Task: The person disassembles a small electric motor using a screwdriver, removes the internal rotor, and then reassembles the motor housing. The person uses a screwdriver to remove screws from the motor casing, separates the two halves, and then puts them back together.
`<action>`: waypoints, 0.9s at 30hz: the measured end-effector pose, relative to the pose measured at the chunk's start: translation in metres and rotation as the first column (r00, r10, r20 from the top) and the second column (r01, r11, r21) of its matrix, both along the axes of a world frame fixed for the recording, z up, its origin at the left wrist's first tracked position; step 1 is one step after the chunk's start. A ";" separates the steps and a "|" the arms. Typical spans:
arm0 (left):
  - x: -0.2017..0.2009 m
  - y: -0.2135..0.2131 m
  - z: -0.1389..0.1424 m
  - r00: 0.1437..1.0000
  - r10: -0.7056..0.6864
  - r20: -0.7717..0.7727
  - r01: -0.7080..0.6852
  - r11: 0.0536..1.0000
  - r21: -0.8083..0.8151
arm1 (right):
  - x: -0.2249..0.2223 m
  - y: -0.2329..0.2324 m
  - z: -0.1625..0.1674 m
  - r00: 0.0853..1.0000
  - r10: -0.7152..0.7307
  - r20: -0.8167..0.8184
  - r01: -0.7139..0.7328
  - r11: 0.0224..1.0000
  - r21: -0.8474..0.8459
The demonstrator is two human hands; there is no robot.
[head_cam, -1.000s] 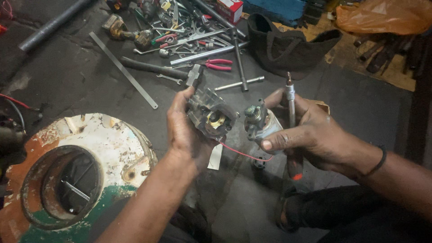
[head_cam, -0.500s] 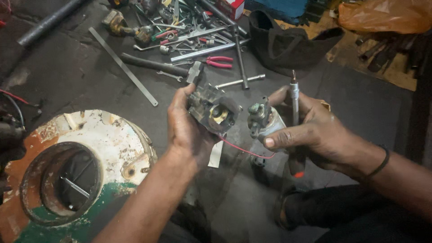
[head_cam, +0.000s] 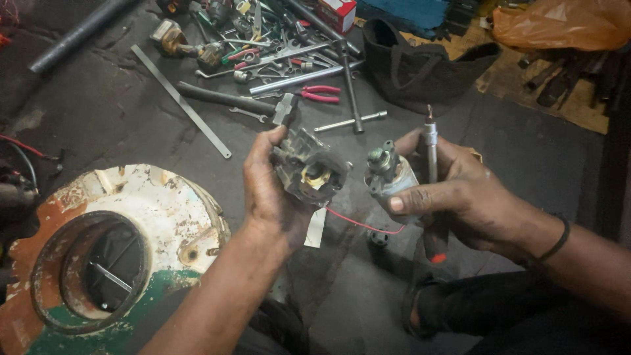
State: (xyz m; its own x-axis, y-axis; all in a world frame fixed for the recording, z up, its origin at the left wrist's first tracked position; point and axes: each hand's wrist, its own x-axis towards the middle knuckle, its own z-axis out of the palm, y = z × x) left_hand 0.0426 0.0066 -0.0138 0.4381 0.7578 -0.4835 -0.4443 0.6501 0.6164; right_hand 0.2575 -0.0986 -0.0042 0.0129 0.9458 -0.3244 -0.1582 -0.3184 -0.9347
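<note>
The left hand [head_cam: 273, 190] has its grip clamped on a motor housing [head_cam: 309, 167]; the right hand [head_cam: 460, 194] grips a small motor part [head_cam: 388, 174] and a screwdriver [head_cam: 430, 190].

The grimy dark metal housing with a brass-coloured centre [head_cam: 309, 172] looks matt and rough. The grey metal motor part [head_cam: 389, 176] is dull, the round white-and-green painted casing [head_cam: 141, 204] rusty, flaking.

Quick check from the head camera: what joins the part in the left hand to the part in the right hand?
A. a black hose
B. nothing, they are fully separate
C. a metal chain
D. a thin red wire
D: a thin red wire sags from under the dark metal housing in the left hand across to the small motor part held in the right hand.
</note>
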 end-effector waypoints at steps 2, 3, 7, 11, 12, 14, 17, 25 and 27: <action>0.001 0.001 0.000 0.998 -0.002 -0.067 0.001 1.000 -0.017 | 0.004 0.000 -0.004 1.000 0.009 -0.029 -0.009 1.000 0.012; 0.003 0.002 -0.001 0.990 -0.003 -0.141 -0.002 0.999 -0.035 | 0.005 0.000 -0.006 0.999 0.011 -0.044 -0.010 1.000 0.022; 0.002 0.004 -0.005 0.977 -0.031 -0.209 0.050 0.995 0.087 | 0.012 0.002 -0.013 0.986 0.024 -0.163 -0.014 0.998 0.059; 0.002 0.003 -0.007 0.980 0.020 -0.197 -0.002 0.996 0.091 | 0.016 0.004 -0.016 0.973 -0.078 -0.216 0.086 0.996 0.028; 0.002 0.002 -0.006 0.981 0.024 -0.195 -0.005 0.995 0.101 | 0.016 0.004 -0.016 0.972 -0.070 -0.223 0.079 0.996 0.031; 0.002 0.001 -0.003 0.989 0.020 -0.149 0.000 0.991 0.130 | 0.017 0.004 -0.014 0.970 -0.055 -0.235 0.066 0.997 0.039; 0.004 0.001 0.001 0.998 0.008 -0.059 0.001 0.989 0.145 | 0.015 0.004 -0.008 0.966 -0.167 -0.196 0.163 0.986 -0.037; -0.001 0.002 -0.001 0.977 -0.025 -0.212 0.050 0.993 0.110 | 0.006 0.008 0.010 0.965 -0.231 -0.124 0.223 0.972 -0.079; -0.002 0.002 -0.001 0.975 -0.029 -0.221 0.053 0.993 0.102 | 0.007 0.009 0.011 0.958 -0.259 -0.124 0.251 0.965 -0.080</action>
